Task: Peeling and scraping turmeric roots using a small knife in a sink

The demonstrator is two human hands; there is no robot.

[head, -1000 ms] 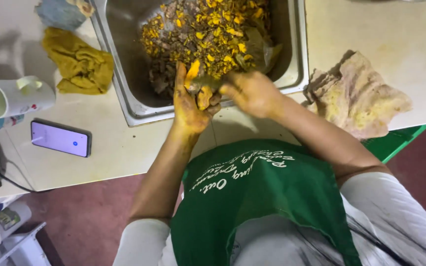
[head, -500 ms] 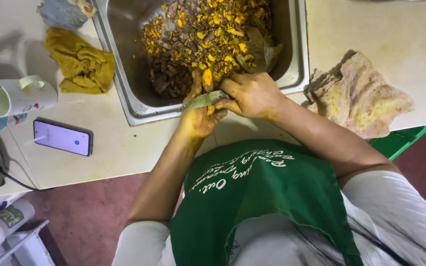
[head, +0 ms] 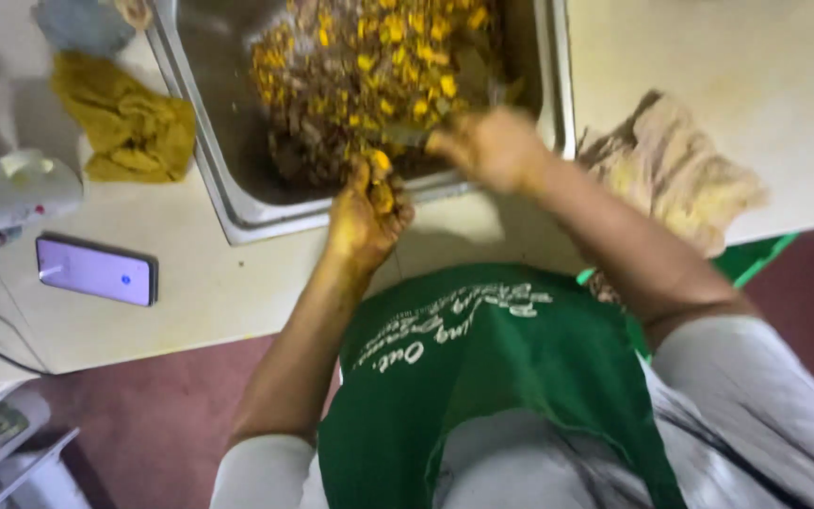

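Left hand [head: 367,209] dropped lower, fingers curled round yellow piece [head: 381,162], right hand [head: 488,146] blurred, grip unclear, phone [head: 96,270] nearby.

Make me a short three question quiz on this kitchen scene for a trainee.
1. True or false: the left hand holds a yellow piece at the near rim of the steel tray.
2. Which lies on the counter left of the tray? A) a yellow cloth B) a red plate C) a wooden spoon
3. Fill in: the phone lies with its screen facing ____.

Key
1. True; its fingers are stained yellow and closed on the piece.
2. A.
3. Up; the screen is lit.
The right hand is blurred over the tray, so what it grips cannot be told.
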